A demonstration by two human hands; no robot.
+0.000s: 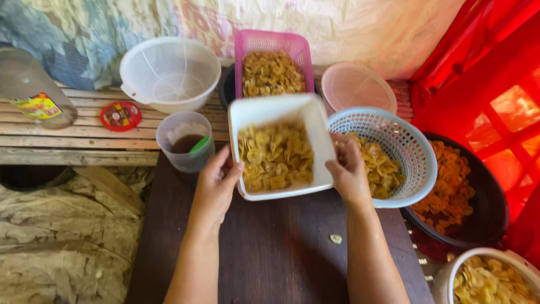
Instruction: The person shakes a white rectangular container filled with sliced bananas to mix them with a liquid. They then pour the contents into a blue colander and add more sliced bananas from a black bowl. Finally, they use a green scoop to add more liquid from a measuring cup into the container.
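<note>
Clear plastic bottle (31,87) lies at far left on the slatted bench w/ a yellow-and-red label (38,106) wrapped round it. Just right of it, a small round red lid (120,115) w/ a multicoloured printed top, flat on the slats near the white colander (170,73).

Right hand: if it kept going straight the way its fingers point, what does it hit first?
The right hand grips the white tub of banana chips, fingers pointing up and away. Straight on, it would probably meet the pale blue basket first, then the pink lid; depth is unclear.
</note>
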